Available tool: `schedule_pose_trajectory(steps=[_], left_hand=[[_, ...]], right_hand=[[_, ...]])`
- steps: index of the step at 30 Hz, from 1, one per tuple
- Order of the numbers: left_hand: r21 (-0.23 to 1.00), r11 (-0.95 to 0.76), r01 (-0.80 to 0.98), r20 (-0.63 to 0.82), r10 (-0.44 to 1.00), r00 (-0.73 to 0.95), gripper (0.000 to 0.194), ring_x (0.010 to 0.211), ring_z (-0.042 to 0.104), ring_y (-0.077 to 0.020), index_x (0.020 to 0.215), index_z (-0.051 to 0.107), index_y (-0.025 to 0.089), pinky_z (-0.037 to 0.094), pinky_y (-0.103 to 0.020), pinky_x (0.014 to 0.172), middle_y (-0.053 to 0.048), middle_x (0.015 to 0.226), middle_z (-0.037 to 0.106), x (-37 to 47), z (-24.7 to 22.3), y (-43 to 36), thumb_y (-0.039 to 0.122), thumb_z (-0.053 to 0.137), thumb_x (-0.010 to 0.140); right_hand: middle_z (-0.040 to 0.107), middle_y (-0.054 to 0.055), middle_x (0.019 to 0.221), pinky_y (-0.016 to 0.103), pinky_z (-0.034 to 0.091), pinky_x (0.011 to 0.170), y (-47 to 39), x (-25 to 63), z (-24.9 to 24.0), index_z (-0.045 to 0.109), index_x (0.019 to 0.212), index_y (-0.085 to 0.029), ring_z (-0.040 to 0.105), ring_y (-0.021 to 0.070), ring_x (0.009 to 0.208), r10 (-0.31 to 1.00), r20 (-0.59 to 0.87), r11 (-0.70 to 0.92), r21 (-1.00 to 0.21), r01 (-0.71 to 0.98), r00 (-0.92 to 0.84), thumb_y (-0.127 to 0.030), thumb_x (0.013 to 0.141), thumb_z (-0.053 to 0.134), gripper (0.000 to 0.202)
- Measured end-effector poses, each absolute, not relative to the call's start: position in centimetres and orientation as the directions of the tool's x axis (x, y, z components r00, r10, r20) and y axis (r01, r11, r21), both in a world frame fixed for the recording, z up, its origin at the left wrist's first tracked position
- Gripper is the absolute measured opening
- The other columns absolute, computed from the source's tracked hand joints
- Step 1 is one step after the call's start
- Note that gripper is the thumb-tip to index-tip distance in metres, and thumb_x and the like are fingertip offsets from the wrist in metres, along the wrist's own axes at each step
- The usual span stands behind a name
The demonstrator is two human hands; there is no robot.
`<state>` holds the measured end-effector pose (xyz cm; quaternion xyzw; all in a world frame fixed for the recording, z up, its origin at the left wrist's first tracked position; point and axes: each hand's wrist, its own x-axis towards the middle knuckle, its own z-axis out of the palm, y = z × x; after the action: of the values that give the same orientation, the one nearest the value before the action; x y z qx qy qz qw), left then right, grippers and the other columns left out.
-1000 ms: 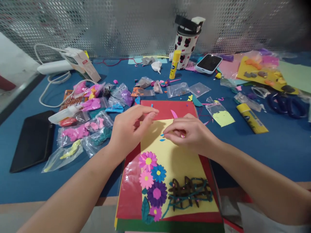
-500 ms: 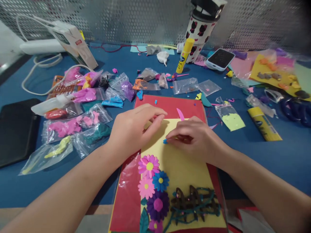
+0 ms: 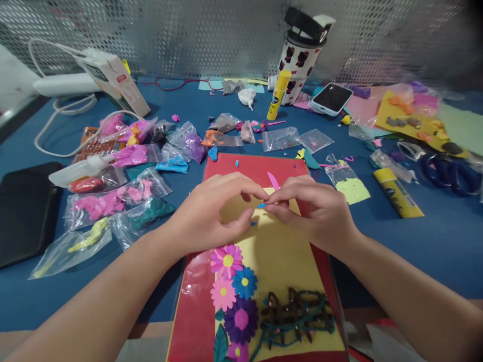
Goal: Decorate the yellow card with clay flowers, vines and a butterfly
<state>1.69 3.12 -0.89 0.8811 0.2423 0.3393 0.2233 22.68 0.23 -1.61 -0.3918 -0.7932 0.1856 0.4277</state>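
Pinched closed at the fingertips, the right hand has a blue sliver pointing sideways toward the left hand – fingers parted, holding nothing visible – with another blue sliver on the yellow sheet, nearside of the grip, nearer the left.

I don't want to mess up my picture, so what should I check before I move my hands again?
1. Blue petal in the right hand's fingers: ok.
2. Left hand not squashing the top pink flower: cannot tell, they look very close.
3. Other blue petal in sight on the yellow paper: ok, near the left thumb.
4. Red sheet free of scraps: not ok, a small blue bit lies there.
5. Bottle away from the yellow paper: ok, it stands behind.
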Motion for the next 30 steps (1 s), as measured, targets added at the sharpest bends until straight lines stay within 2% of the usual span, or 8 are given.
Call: schedule_pose_trajectory(steps=[8,11,13,15,18,22,26,30], left_hand=[[0.51,-0.82,0.26,0.603,0.556,0.572,0.01,0.076,0.067,-0.0107,0.094,0.065,0.022,0.054,-0.022,0.07,0.0,0.084,0.072,2.1,-0.9,3.0,0.019,0.067,0.085],[0.47,-0.837,0.281,0.641,0.542,0.543,0.007,0.075,0.066,-0.0113,0.092,0.066,0.022,0.053,-0.023,0.069,0.0,0.082,0.072,2.0,-0.9,3.0,0.019,0.065,0.086],[0.455,-0.828,0.329,0.644,0.561,0.521,0.005,0.074,0.065,-0.0111,0.091,0.066,0.021,0.053,-0.024,0.069,0.0,0.082,0.071,1.9,-1.0,3.1,0.02,0.064,0.087],[0.461,-0.791,0.402,0.62,0.611,0.492,0.005,0.076,0.065,-0.0111,0.091,0.065,0.02,0.052,-0.023,0.07,-0.001,0.083,0.071,1.8,-1.0,3.1,0.02,0.061,0.089],[0.484,-0.734,0.476,0.584,0.677,0.448,0.01,0.08,0.064,-0.0104,0.093,0.065,0.018,0.051,-0.021,0.07,-0.001,0.088,0.07,1.7,-1.1,3.2,0.016,0.057,0.089],[0.536,-0.695,0.479,0.562,0.717,0.412,0.008,0.076,0.062,-0.0084,0.092,0.066,0.018,0.049,-0.018,0.066,0.0,0.087,0.069,1.8,-1.1,3.3,0.015,0.061,0.086],[0.589,-0.671,0.451,0.526,0.741,0.417,0.005,0.069,0.06,-0.008,0.081,0.065,0.018,0.047,-0.018,0.061,0.002,0.078,0.067,1.7,-1.1,3.5,0.021,0.069,0.082],[0.6,-0.676,0.428,0.447,0.727,0.522,0.007,0.07,0.064,-0.0098,0.083,0.07,0.02,0.047,-0.02,0.065,0.001,0.077,0.072,1.9,-1.2,3.3,0.023,0.065,0.086]], right_hand=[[0.068,-0.002,0.069,0.028,0.046,0.067,0.2,22.5,-1.6,0.07,0.08,-0.021,0.061,0.0112,0.064,0.788,0.509,0.615,-0.688,0.386,-0.347,-0.02,0.084,0.067,0.006],[0.07,-0.001,0.072,0.027,0.046,0.064,0.2,22.3,-1.5,0.073,0.084,-0.02,0.062,0.0109,0.064,0.827,0.45,0.551,-0.768,0.327,-0.336,-0.019,0.085,0.064,0.009],[0.072,0.001,0.076,0.026,0.046,0.062,0.2,22.3,-1.5,0.074,0.091,-0.02,0.062,0.0113,0.065,0.869,0.37,0.477,-0.8,0.363,-0.327,-0.021,0.086,0.061,0.014],[0.074,0.001,0.079,0.029,0.045,0.067,0.3,22.4,-1.8,0.074,0.094,-0.021,0.062,0.0121,0.066,0.882,0.321,0.458,-0.756,0.467,-0.346,-0.023,0.086,0.062,0.016],[0.074,-0.001,0.081,0.034,0.039,0.08,0.5,22.5,-2.4,0.075,0.09,-0.023,0.065,0.0133,0.073,0.834,0.292,0.54,-0.605,0.585,-0.468,-0.023,0.084,0.064,0.012],[0.074,0.0,0.089,0.036,0.034,0.081,0.4,22.4,-3.0,0.074,0.093,-0.023,0.066,0.0168,0.087,0.789,0.219,0.596,-0.499,0.628,-0.575,-0.026,0.083,0.067,0.012],[0.072,-0.002,0.079,0.033,0.035,0.076,0.5,22.4,-3.0,0.072,0.094,-0.022,0.064,0.0137,0.075,0.799,0.357,0.601,-0.507,0.618,-0.484,-0.025,0.086,0.064,0.012],[0.069,-0.001,0.074,0.032,0.038,0.071,0.8,22.6,-2.6,0.07,0.101,-0.018,0.062,0.0127,0.068,0.75,0.544,0.65,-0.502,0.571,-0.375,-0.02,0.087,0.062,0.016]])
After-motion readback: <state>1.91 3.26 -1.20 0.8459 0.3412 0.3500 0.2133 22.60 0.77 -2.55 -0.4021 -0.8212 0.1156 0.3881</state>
